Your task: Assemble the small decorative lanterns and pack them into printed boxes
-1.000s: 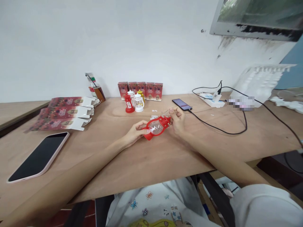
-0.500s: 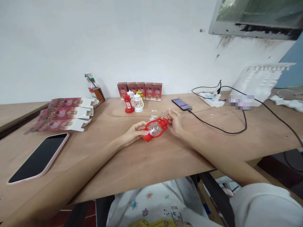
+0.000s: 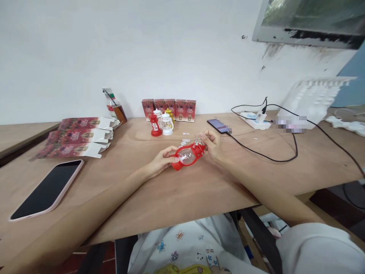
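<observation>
A small red toy lantern [image 3: 187, 155] with a clear globe lies tilted on its side over the wooden table [image 3: 182, 190], held between both hands. My left hand [image 3: 162, 158] grips its base end, fingers curled round it. My right hand [image 3: 212, 144] pinches the top end, where a thin wire handle shows by the fingertips. A few small white scraps [image 3: 184, 141] lie on the table just behind the lantern.
Three small lanterns [image 3: 161, 122] stand before a row of red boxes [image 3: 170, 109] at the wall. Flattened red cartons [image 3: 76, 137] and a pink-cased phone [image 3: 47, 189] lie left. A second phone [image 3: 219, 125], its black cable, a power strip [image 3: 254, 118] and white trays [image 3: 312, 99] are right.
The lantern has barely shifted. My right hand's fingers have moved slightly up at the lantern's top end; my left hand keeps its grip.
</observation>
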Demonstrator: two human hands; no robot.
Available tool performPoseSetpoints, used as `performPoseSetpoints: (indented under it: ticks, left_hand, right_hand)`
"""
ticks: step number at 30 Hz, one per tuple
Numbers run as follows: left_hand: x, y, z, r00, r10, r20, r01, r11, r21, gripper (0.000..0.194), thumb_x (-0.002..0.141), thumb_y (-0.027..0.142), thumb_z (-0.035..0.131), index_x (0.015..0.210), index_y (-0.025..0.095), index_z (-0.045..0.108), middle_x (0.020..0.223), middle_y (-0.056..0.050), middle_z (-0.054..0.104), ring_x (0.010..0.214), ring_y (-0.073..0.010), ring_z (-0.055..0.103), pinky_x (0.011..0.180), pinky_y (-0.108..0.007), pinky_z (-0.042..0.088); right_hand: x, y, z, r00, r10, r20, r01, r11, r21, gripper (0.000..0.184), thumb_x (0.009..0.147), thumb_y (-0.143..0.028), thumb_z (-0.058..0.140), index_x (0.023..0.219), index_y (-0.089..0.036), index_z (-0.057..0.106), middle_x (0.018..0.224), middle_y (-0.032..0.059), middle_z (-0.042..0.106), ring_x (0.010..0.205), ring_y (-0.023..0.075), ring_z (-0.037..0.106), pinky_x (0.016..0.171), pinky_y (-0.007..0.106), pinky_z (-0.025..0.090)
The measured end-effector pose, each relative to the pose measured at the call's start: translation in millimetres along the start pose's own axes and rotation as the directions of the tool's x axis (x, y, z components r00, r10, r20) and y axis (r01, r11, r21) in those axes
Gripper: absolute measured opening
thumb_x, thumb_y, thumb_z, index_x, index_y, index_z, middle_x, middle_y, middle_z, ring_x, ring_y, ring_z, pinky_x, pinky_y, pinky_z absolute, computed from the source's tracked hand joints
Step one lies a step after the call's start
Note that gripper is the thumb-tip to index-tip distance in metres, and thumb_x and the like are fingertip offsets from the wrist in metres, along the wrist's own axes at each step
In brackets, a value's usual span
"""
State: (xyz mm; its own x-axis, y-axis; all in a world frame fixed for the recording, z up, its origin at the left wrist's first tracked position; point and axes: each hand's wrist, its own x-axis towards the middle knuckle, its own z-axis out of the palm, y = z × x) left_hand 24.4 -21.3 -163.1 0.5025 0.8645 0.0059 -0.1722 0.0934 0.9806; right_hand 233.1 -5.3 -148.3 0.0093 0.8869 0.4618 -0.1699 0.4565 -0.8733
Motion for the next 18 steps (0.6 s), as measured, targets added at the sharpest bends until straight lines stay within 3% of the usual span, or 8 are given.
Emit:
performPoseSetpoints:
  ticks: [11, 18]
  left_hand:
    - [-0.9, 2.2, 3.0, 1.000, 0.006, -0.018, -0.006, 1.000, 0.003, 0.035, 0.061, 0.024, 0.080, 0.089, 0.018, 0.060, 0.083, 0.000, 0.070, 0.068, -0.0137, 0.063, 0.062, -0.024, 0.049]
    - [-0.3, 2.0, 2.9, 1.000, 0.016, -0.007, -0.016, 1.000, 0.003, 0.035, 0.060, 0.027, 0.081, 0.085, 0.017, 0.059, 0.081, 0.000, 0.069, 0.065, -0.0128, 0.063, 0.060, -0.023, 0.050]
  right_hand:
    - [0.1, 3.5, -0.2, 0.999, -0.023, -0.042, 0.022, 1.000, -0.019, 0.045, 0.071, -0.055, 0.068, 0.060, -0.020, 0.041, 0.048, -0.0091, 0.036, 0.041, 0.0046, 0.030, 0.038, 0.019, 0.022]
    - [3.8, 6.4, 1.3, 0.994, 0.046, -0.102, -0.049, 0.998, -0.034, 0.046, 0.069, -0.055, 0.068, 0.057, -0.020, 0.041, 0.048, -0.0089, 0.036, 0.040, 0.0048, 0.032, 0.037, 0.020, 0.024]
